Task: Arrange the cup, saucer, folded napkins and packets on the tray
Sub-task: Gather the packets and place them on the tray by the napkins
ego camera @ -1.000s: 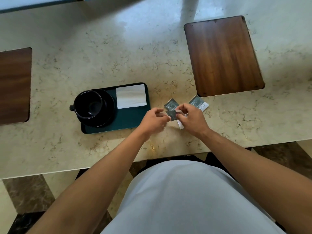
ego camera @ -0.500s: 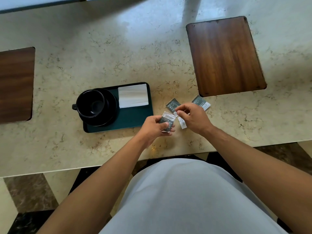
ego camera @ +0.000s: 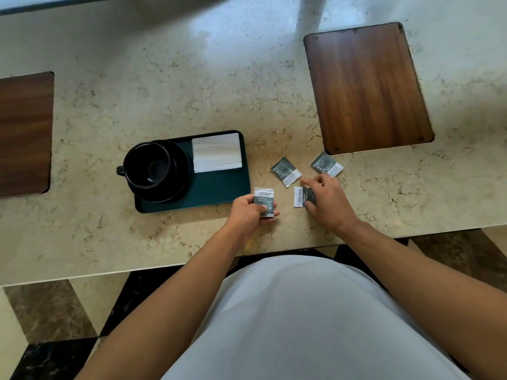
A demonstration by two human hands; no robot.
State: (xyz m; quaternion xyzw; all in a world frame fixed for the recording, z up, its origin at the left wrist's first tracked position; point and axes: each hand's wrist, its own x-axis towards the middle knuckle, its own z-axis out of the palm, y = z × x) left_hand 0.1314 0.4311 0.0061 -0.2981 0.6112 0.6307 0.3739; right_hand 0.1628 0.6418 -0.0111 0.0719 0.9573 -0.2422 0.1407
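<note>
The left hand [ego camera: 247, 212] has its grip pinched on 1 packet [ego camera: 264, 201] just off the tray's [ego camera: 219, 193] near right corner, while the right hand [ego camera: 326, 200] presses fingers onto a second packet [ego camera: 300, 196] on the surface [ego camera: 164, 91]; whether that grip has closed, I cannot tell. 2 more packets [ego camera: 285, 171] [ego camera: 326, 164] lie loose beyond, and the cup [ego camera: 148, 164], saucer [ego camera: 179, 171] and napkins [ego camera: 216, 152] are already on the tray. The thin, slick sachets could slip, or land overlapping the napkins in the narrow free strip.
</note>
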